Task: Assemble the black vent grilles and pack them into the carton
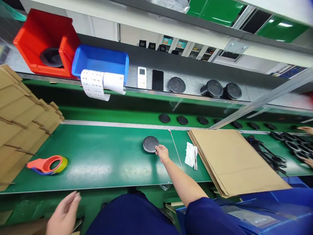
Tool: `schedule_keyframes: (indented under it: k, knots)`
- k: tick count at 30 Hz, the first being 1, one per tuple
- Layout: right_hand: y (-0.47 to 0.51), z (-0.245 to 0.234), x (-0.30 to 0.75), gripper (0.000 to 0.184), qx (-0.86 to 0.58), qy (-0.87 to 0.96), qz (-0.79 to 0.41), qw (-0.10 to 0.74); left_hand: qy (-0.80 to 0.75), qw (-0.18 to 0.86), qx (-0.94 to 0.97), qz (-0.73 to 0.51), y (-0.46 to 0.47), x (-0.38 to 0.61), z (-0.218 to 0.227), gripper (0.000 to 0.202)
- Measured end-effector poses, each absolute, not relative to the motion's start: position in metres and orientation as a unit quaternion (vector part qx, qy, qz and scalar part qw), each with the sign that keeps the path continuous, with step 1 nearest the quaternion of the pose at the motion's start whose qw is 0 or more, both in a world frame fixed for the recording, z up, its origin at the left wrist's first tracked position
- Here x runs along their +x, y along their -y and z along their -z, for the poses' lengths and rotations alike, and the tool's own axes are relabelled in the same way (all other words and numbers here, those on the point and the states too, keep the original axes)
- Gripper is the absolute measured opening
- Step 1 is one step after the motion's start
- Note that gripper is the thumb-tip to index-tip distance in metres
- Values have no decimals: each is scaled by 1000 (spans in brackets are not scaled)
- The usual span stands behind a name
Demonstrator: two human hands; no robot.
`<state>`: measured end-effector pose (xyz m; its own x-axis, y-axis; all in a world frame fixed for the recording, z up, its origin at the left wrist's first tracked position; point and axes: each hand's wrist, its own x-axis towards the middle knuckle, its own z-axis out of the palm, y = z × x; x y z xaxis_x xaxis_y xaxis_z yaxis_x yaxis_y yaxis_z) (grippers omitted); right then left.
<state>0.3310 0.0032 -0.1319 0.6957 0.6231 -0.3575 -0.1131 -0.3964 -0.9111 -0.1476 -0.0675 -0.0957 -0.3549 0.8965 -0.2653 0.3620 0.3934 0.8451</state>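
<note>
The right hand (161, 152) had its fingers (156, 148) closed on the rim of a round matte-black disc (150, 144), which lay flat on the green surface (97, 166). The left hand (65, 213) hung open, empty.

Two bare hands of the wearer: one left hand (64, 215), one right hand (161, 152). One round black disc (151, 144) under the right hand, one more black disc (52, 57) in the single red bin (29, 45), and seven smaller black discs (182, 120) in a row on the lower green ledge. Three black canisters (211, 88) on the steel shelf. One blue bin (100, 62), one white remote control (141, 77), one black phone (157, 80), one printed paper strip (94, 84), one tape dispenser (46, 164), one white tissue wad (190, 154), one flat cardboard stack (234, 160). Two hands of a co-worker (305, 130) at the right edge.
</note>
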Motion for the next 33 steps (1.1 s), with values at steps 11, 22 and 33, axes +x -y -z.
schedule_keyframes:
  k: [11,22,33]
  knots:
    - [26,76,157,40,-524,400,-594,460,-545,690,342,-331,37,-45,37,75]
    - [39,39,101,44,-468,496,-613,398,-629,564,309,-436,57,-76,33,37]
    - [45,18,74,48,-375,543,-645,385,-647,462,303,-526,83,-100,30,52]
